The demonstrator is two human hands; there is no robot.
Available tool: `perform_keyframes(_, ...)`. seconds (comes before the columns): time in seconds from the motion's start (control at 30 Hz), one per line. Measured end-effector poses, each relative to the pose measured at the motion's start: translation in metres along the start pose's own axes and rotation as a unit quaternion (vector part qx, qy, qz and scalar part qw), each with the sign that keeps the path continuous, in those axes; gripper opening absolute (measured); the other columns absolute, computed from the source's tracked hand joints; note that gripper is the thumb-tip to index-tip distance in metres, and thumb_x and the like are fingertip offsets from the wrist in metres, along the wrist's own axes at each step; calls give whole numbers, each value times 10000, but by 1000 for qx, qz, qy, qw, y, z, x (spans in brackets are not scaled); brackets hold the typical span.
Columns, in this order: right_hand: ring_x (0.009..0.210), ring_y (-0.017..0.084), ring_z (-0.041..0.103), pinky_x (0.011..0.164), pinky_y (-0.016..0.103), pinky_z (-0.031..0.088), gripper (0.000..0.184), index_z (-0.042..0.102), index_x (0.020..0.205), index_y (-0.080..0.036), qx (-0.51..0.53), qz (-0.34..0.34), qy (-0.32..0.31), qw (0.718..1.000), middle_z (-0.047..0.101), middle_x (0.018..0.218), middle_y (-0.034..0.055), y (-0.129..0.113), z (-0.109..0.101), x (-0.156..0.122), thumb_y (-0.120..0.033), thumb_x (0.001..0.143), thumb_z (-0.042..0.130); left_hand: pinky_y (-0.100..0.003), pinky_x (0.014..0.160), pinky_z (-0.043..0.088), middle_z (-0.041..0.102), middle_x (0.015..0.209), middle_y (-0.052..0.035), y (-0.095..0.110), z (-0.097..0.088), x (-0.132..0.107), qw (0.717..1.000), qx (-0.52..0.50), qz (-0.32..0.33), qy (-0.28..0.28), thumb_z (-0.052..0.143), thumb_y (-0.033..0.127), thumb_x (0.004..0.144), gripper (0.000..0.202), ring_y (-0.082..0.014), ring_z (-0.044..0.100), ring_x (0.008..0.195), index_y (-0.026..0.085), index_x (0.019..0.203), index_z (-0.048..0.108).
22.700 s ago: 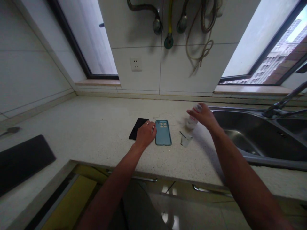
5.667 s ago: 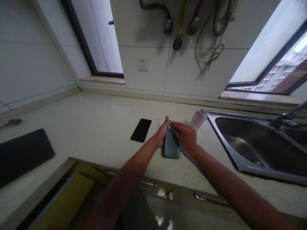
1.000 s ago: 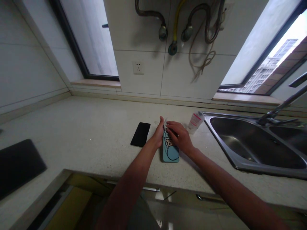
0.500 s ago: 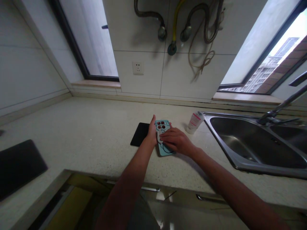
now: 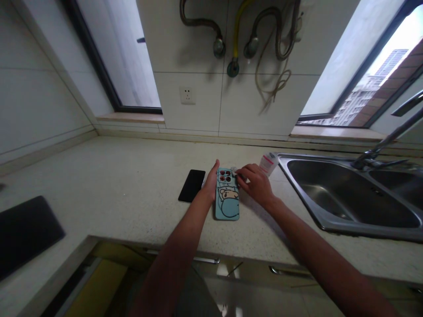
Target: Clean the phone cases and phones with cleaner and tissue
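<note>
Your left hand (image 5: 209,182), fingers pressed together, touches the left edge of the teal printed phone case (image 5: 227,202), which lies flat on the stone counter (image 5: 99,167). Your right fingers (image 5: 246,172) curl at its top corner; whether they pinch anything, you cannot tell. A black smartphone (image 5: 191,185) lies just beyond your left fingers.

White tiled wall (image 5: 194,116) between two bright windows (image 5: 115,53), apparently apartment blocks (image 5: 388,77) beyond.
</note>
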State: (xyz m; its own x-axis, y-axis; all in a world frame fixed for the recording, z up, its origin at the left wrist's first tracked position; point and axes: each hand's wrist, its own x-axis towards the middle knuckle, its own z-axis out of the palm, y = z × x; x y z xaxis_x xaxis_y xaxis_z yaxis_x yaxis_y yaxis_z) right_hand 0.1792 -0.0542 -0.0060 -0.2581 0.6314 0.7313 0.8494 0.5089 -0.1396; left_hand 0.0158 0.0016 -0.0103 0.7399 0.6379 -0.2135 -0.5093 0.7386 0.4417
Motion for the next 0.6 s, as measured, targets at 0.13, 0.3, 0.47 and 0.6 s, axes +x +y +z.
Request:
perform_keyframes(0.13, 913, 245, 602, 790, 385, 506, 222, 728, 1047, -211, 49, -10, 20, 999, 676, 986, 112, -8, 4, -1, -225, 938, 535, -318, 590, 542, 518, 444, -19, -2, 3, -1, 1000, -8, 13, 25, 444, 617, 926, 555, -170, 585, 458, 182, 588, 509)
perform_keyframes(0.3, 1014, 252, 602, 862, 433, 525, 279, 690, 1173, -225, 84, -60, 11, 995, 680, 1119, 129, -15, 12, -3, -207, 952, 520, -316, 556, 541, 540, 464, -37, -5, 7, -3, 999, 1, -7, 45, 426, 616, 934, 567, -193, 624, 510, 179, 583, 507)
perform_keyframes(0.47, 1103, 253, 589, 912, 475, 519, 349, 640, 1260, -239, 127, -106, -2, 986, 663, 1202, 130, -18, 17, -5, -165, 949, 501, -297, 540, 530, 566, 495, -59, -8, 10, -6, 998, 28, -10, 55, 358, 668, 933, 630, -204, 648, 559, 163, 608, 546)
perform_keyframes(0.6, 1089, 247, 602, 899, 458, 528, 313, 658, 1222, -230, 150, -141, -20, 978, 674, 1165, 126, -28, 16, -4, -177, 946, 521, -265, 514, 501, 564, 496, -58, -6, 4, -2, 997, 49, 24, 53, 362, 714, 907, 670, -181, 626, 525, 157, 594, 561)
